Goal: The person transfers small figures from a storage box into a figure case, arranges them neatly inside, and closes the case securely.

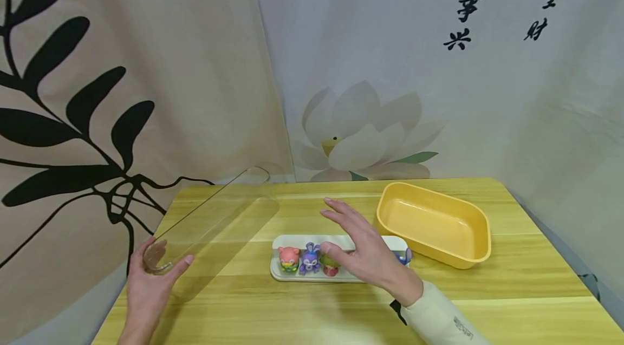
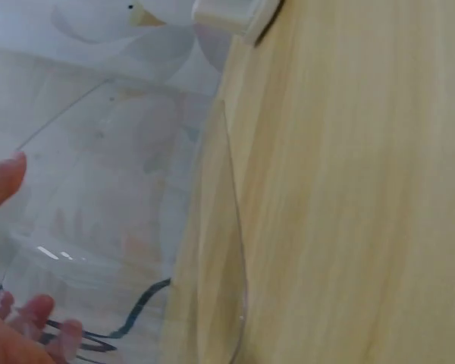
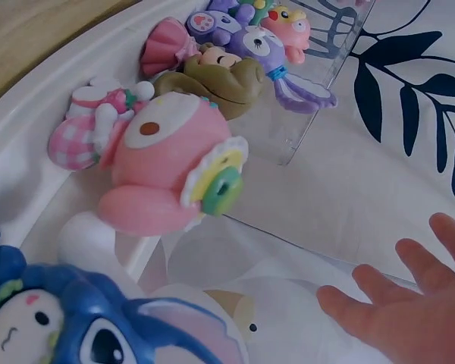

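My left hand (image 1: 148, 285) grips the near end of a long clear plastic cover (image 1: 214, 220), fingers and thumb on opposite sides. The cover is tilted, its far end reaching toward the back of the table. My right hand (image 1: 365, 253) is over a white tray (image 1: 317, 278), fingers extended and holding nothing. Small figurines stand in a row in the tray: a pink bear (image 1: 289, 258), a purple rabbit (image 1: 310, 259), a brown-haired figurine (image 3: 220, 80), a pink one with a frilly bonnet (image 3: 163, 163) and a blue long-eared one (image 3: 98, 318). My right hand hides some of them in the head view.
A yellow plastic basin (image 1: 434, 220) stands at the back right, close to the tray's right end. Beneath everything is a wood-grain table (image 1: 526, 274). A printed curtain (image 1: 195, 63) hangs right behind its back edge.
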A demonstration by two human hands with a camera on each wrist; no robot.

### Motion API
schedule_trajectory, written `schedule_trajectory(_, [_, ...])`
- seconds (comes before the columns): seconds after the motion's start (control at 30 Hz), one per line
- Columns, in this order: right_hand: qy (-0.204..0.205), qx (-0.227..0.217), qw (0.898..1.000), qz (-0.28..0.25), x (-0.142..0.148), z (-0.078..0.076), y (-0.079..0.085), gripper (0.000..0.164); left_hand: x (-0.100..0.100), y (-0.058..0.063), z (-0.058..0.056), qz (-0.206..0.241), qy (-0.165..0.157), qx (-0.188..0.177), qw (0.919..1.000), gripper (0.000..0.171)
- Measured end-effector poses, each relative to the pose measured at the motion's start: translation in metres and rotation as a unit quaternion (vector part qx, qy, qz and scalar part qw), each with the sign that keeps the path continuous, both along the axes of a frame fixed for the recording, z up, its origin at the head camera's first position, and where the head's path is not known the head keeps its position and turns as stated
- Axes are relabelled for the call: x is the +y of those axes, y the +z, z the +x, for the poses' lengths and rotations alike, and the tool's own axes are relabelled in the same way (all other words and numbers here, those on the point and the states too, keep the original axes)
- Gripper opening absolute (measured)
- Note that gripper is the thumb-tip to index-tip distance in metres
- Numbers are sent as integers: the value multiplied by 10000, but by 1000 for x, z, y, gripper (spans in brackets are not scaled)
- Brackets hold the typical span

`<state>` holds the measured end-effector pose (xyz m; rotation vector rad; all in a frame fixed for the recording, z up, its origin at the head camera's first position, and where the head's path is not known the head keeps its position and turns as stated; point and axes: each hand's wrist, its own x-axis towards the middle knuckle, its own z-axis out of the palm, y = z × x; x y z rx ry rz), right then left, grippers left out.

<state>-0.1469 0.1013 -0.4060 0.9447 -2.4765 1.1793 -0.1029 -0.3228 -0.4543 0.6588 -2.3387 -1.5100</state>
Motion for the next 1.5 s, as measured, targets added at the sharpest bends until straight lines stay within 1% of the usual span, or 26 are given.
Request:
schedule_trajectory(0.07, [-33,-18,10000,-9,0,0,0,59,1,-2,-1,17,131,100,9999,103])
schedule_trajectory(0.17, [-98,-65,9999,-16,2,-1,0,59,0,-4,-3,-70,221,146,9996,99])
schedule_trajectory(0.27, [-140,-143,9998,-53,3,0,2,58,0,-3,-5,-91,269,217,9994,97])
schedule_trajectory(0.33, [-157,-173,9997,-82,4,0,3,57,2,-2,-7,-73,273,352,9990,95])
schedule_trajectory(0.5, [-172,-146,9996,-176,7,-1,5,55,10,8,-10,20,331,826,9960,91])
schedule_trajectory(0.53, [-170,-128,9996,-201,7,-1,5,55,12,11,-11,38,326,948,9950,90])
schedule_trajectory(0.6, [-163,-112,9995,-242,8,-1,5,55,16,16,-12,209,270,1318,9907,87])
schedule_trajectory(0.73, [-154,-85,9993,-341,8,-1,7,55,23,24,-15,410,-51,1921,9805,85])
schedule_trajectory(0.8, [-144,-61,9992,-363,8,-2,9,56,26,28,-16,441,-204,2006,9785,86])
schedule_trajectory(0.9, [-171,-53,9993,-319,8,-4,14,59,31,33,-16,635,-472,2098,9745,88])
schedule_trajectory(0.97, [-211,-79,9995,-225,8,-5,19,63,34,37,-16,849,-694,2187,9696,88])
schedule_trajectory(1.13, [-297,-157,9994,106,4,-11,38,77,42,48,-15,1320,-1188,2456,9530,89])
schedule_trajectory(1.23, [-386,-147,9989,232,4,-16,48,85,44,51,-16,1407,-1361,2558,9467,91])
schedule_trajectory(1.33, [-527,-248,9980,251,4,-19,56,94,47,54,-16,1429,-1539,2675,9404,93])
schedule_trajectory(1.4, [-603,-378,9972,216,5,-20,60,99,49,56,-16,1442,-1683,2794,9343,94])
schedule_trajectory(1.5, [-701,-614,9956,125,6,-20,63,107,51,56,-15,1505,-1995,3050,9190,96])
